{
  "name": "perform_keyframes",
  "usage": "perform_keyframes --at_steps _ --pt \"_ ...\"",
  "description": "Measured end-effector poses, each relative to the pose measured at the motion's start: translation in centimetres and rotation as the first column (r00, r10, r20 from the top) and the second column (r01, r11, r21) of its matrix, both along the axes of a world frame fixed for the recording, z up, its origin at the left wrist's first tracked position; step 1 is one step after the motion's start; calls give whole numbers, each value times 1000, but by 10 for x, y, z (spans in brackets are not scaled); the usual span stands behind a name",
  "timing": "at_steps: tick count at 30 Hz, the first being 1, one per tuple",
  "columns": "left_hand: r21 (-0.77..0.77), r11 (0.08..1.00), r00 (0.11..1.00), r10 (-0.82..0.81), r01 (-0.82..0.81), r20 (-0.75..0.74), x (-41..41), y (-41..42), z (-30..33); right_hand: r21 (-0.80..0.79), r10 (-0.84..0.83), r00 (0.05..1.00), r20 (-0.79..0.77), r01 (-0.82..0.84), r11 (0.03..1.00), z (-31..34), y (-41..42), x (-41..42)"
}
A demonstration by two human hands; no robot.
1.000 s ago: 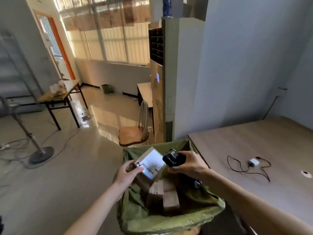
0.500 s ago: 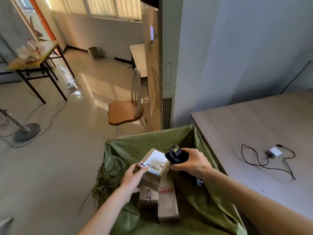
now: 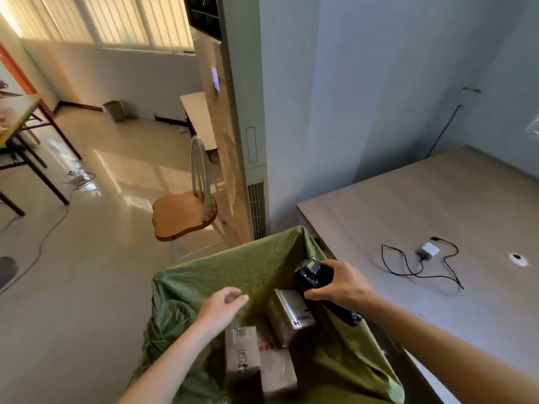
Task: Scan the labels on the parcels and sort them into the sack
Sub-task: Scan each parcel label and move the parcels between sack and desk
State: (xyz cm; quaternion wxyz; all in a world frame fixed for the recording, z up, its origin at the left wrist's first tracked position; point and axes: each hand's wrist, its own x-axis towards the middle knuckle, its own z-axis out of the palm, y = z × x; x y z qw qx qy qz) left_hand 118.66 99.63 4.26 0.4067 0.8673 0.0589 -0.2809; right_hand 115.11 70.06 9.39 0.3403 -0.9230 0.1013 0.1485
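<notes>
Head view, contents as seen.

Sacks: one, a green woven sack (image 3: 262, 266), mouth open, standing against the near corner of the grey wood-grain table (image 3: 437, 205).

Parcels: three brown cardboard parcels inside the sack. One labelled parcel (image 3: 291, 316) lies tilted, its white label uppermost, just below the right hand. Two taped parcels lie lower: a narrow one (image 3: 242, 348) and a wider one (image 3: 275, 368), side by side and touching.

Scanners: one black handheld barcode scanner (image 3: 313, 272), over the sack's right edge.

Hands: two. Right hand (image 3: 341, 284) wrapped around the scanner. Left hand (image 3: 221, 307) empty, fingers loosely curled, above the sack mouth, clear of the parcels.

On the table: one white charger with black cable (image 3: 428, 252), well apart from the sack.

Floor: one wooden-seated chair (image 3: 183, 214), beyond the sack.
</notes>
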Motion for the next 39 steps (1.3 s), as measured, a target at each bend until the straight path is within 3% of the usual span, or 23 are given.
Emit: perform_keyframes --at_steps 7,16,21,27,34,39 --pt "-31 964 916 -239 262 323 -21 -61 73 -118 -183 971 153 202 972 81 -26 -84" --pt "1 794 691 -530 608 491 -120 -193 178 -207 -485 828 280 546 812 190 -96 -279" --pt "-9 626 514 -631 780 581 -227 -303 236 -197 -686 644 337 761 618 239 -144 -439" --pt "3 364 277 -713 931 644 -427 -438 280 -198 -863 369 345 928 317 267 -193 -668" --pt "0 27 21 -780 1000 625 -716 -547 265 -219 -959 34 281 975 -30 262 -207 -949" --pt "2 -177 -142 -782 984 606 -879 -583 249 -256 -952 -183 247 935 -246 256 -199 -1099"
